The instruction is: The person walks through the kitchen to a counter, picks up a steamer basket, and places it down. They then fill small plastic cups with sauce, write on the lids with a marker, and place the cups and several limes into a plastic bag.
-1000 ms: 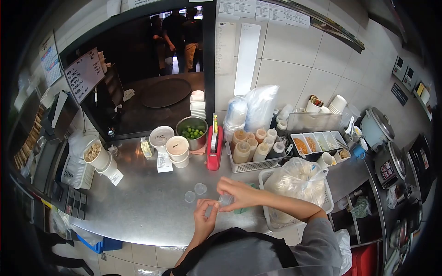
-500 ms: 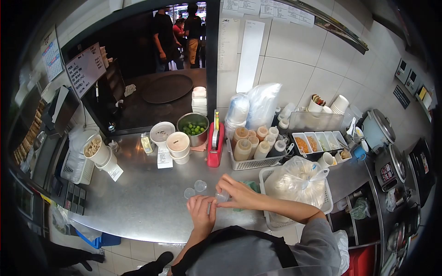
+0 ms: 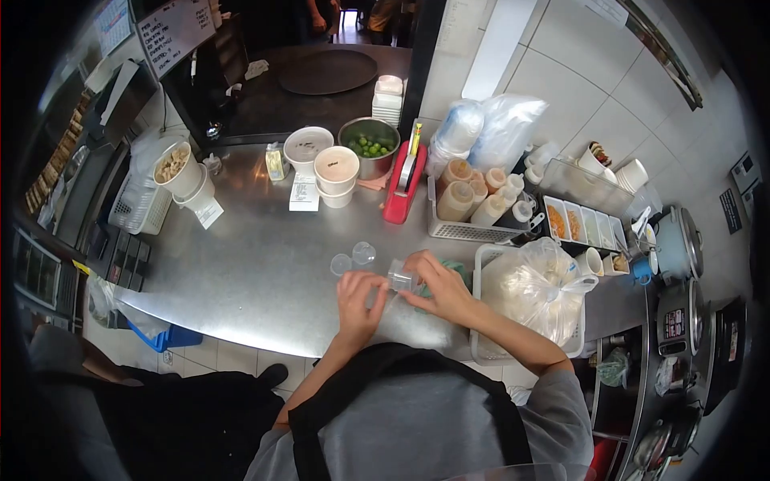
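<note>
My right hand (image 3: 439,287) grips a small clear plastic cup (image 3: 401,276) by its right side, low over the steel counter. Just left of that cup is my left hand (image 3: 359,303), its fingers bent and the thumb apart from them, fingertips close to the cup's side. Beyond my left fingers lie two round clear plastic pieces, one (image 3: 341,264) nearer and one (image 3: 364,253) slightly farther off. A green cloth (image 3: 457,271) is partly hidden behind my right hand.
A red tape dispenser (image 3: 399,192), lidded paper tubs (image 3: 337,166) and a pot of green limes (image 3: 369,136) stand behind. On the right are a basket of squeeze bottles (image 3: 473,231) and a bulging plastic bag (image 3: 537,280). Another person's dark apron (image 3: 184,417) shows at lower left.
The camera view has tilted downward. My hands have drawn slightly apart, showing more of the cup in my right hand. More of the person at lower left has come into view.
</note>
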Demonstrator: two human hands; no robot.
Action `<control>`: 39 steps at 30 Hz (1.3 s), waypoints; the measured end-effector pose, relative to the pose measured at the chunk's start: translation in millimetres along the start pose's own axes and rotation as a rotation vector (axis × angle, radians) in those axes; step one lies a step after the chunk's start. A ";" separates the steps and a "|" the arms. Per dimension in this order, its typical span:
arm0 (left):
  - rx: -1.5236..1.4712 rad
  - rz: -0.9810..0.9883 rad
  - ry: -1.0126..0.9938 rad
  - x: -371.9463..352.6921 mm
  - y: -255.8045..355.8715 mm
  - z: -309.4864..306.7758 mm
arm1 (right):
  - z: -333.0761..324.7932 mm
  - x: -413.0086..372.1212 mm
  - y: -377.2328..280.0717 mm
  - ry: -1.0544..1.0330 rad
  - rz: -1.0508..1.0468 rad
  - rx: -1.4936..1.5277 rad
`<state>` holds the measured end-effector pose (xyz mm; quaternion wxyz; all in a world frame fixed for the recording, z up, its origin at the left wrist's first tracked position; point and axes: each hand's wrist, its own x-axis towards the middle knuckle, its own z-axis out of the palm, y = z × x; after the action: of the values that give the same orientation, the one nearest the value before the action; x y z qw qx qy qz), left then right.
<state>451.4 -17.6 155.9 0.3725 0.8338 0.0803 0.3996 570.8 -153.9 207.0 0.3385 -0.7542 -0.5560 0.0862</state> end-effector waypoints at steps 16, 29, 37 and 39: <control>-1.109 -1.090 0.097 -26.1 -51.6 -46.7 | -34.2 74.1 132.5 0.291 0.114 -0.529; -1.336 -0.915 -0.021 1.9 -41.3 -50.4 | -165.1 84.4 205.9 0.239 0.796 -0.529; -0.866 -0.748 -0.093 24.7 -45.1 -48.0 | -202.3 93.9 93.3 0.750 -0.012 0.067; -0.608 -0.593 -0.114 36.0 -46.5 -41.0 | -165.3 93.2 76.2 0.581 0.092 0.002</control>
<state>453.3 53.7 162.4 0.7040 0.6476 0.1745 0.2336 748.1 -150.5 308.7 0.4800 -0.7714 -0.4008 -0.1178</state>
